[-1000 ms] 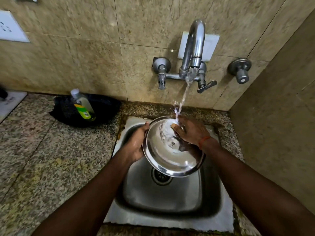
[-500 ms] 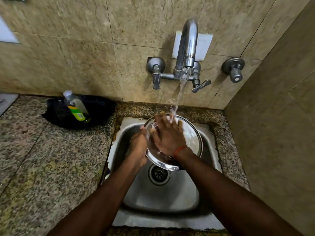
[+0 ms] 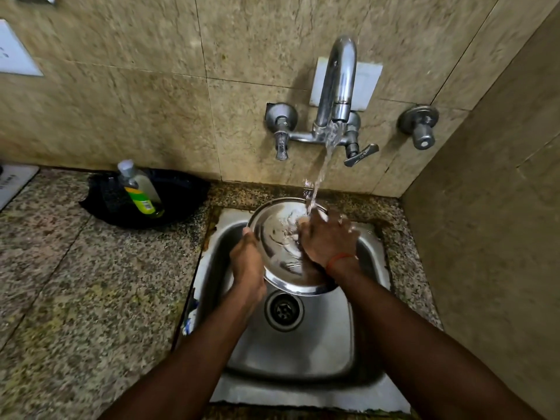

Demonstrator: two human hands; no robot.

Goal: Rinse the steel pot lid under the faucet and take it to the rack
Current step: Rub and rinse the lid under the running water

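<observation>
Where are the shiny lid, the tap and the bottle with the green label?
steel pot lid [image 3: 274,239]: head view, on its bare wet face near the left rim.
faucet [image 3: 338,77]: head view, on the curved spout.
green-label bottle [image 3: 142,199]: head view, on its label.

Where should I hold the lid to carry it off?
Probably by the flat rim on its left edge, coming from the left, as the left hand grips it now. The lid is tilted with its hollow side toward the camera, so the rim juts free there; any knob is hidden behind, and the right hand covers the right side.
</observation>
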